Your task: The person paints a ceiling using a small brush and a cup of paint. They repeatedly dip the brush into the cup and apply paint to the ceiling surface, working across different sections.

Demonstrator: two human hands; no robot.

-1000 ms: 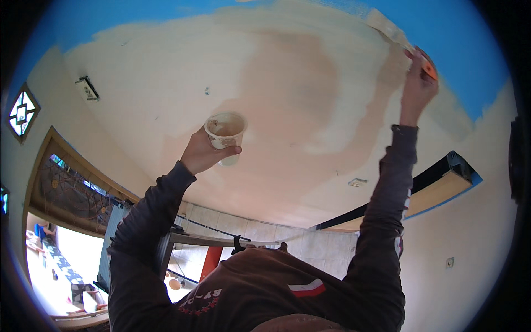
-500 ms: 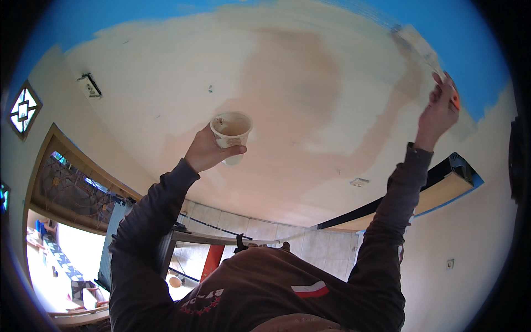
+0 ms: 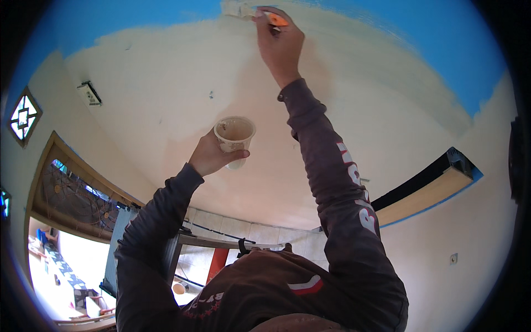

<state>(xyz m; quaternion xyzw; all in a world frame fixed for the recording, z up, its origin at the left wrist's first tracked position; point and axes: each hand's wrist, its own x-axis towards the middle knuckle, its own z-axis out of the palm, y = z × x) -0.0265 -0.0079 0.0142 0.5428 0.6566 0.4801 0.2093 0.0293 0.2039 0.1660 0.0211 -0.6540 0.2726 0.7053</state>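
My left hand [image 3: 209, 155] is closed round a pale plastic cup [image 3: 235, 131] held upright, its inner wall smeared with whitish paint. High up, my right hand [image 3: 280, 45] grips a paintbrush [image 3: 239, 10] by its orange-ended handle. The brush's pale head points left and lies against the wall [image 3: 193, 61] where cream paint meets blue [image 3: 182, 10]. Most of the bristles look coated or blurred into the cream, so their edge is hard to make out.
A wall switch plate [image 3: 89, 93] is at the left. A dark-topped shelf [image 3: 426, 191] juts out at the right, near an outlet [image 3: 453, 259]. Below left are a wooden-framed opening [image 3: 41, 182], a grey ladder-like frame [image 3: 115, 243] and a round container [image 3: 179, 288] on the tiled floor.
My right hand has swung left with the paintbrush, from the upper right to the upper middle of the wall. The left hand and cup have barely shifted.
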